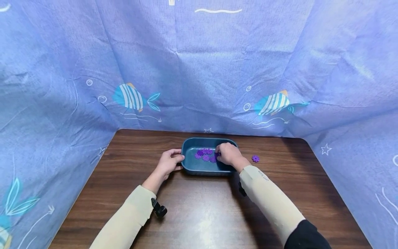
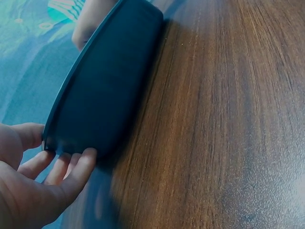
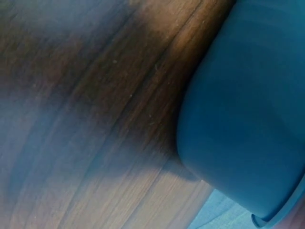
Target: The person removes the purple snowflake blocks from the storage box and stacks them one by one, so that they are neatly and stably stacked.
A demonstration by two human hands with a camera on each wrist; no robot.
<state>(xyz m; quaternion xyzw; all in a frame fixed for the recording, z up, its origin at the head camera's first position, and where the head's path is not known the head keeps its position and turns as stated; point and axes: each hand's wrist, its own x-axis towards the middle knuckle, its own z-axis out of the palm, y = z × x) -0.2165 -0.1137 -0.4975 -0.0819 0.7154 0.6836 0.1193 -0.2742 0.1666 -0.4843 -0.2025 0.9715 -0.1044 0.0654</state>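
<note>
A dark blue rectangular container (image 1: 208,172) sits on the table, with several purple flower-shaped pieces (image 1: 206,157) lying in its middle. My left hand (image 1: 168,162) grips its left end. In the left wrist view the left hand (image 2: 43,181) has its thumb at the rim and its fingers against the outer wall (image 2: 105,86). Over the container's right part, my right hand (image 1: 228,154) has curled fingers that pinch a purple piece (image 1: 217,156), partly hidden by them. The right wrist view shows the container's outside (image 3: 243,114), but the right hand's fingers are out of sight there.
One more purple flower piece (image 1: 255,158) lies on the brown wooden table (image 1: 199,200), to the right of the container. Blue cloth (image 1: 205,76) with fish prints hangs behind the table and along both sides.
</note>
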